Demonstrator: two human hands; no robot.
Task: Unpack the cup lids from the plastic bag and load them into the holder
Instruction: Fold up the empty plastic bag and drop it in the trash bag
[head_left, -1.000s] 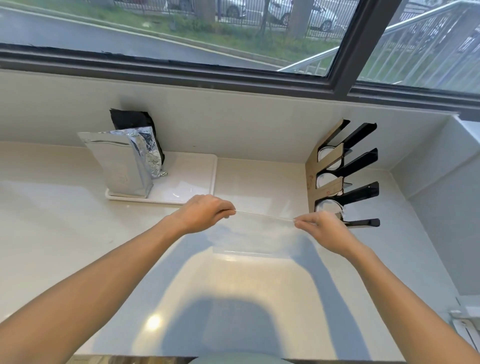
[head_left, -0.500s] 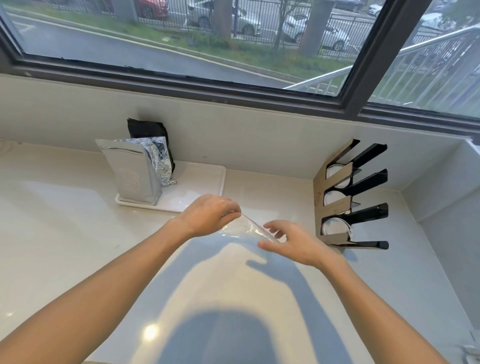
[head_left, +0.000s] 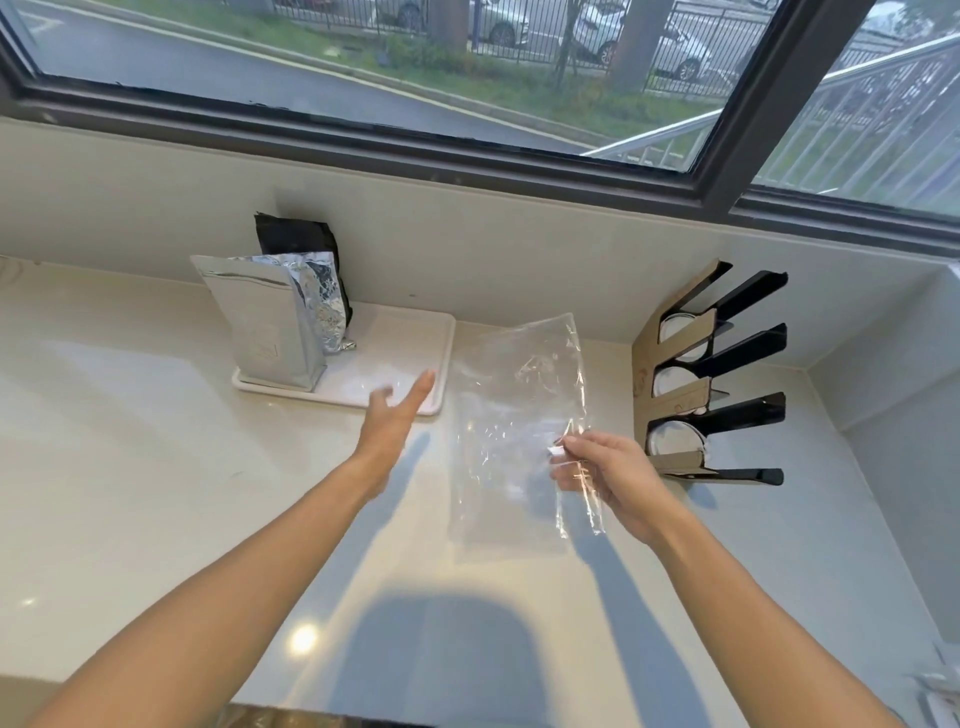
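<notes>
The right hand (head_left: 610, 475) pinches the clear plastic bag (head_left: 519, 415) between thumb and fingertips at the bag's right edge; the grip is closed on the film, and the rest of the fingers curl loosely below. The bag hangs in the air above the counter (head_left: 130, 467), spread flat and wrinkled, its upper end toward the wall and its lower end trailing past the hand. It looks empty, though glare on the film makes that hard to confirm.

The left hand (head_left: 395, 415) is released, fingers spread and extended forward, holding nothing and clear of the bag. It hovers over the near right corner of a white tray (head_left: 410, 353); whether it touches the tray cannot be told.

The holder (head_left: 711, 379) stands at the right, against the wall, well apart from the bag: a cardboard-backed rack with four black prongs making three slots. Cup lids (head_left: 675, 439) show in all three slots as pale round discs; how many sit in each cannot be counted.

On the tray stand two foil pouches: one silver pouch (head_left: 265, 322) in front and one black pouch (head_left: 296, 239) behind it, with crumpled silver foil between them.
</notes>
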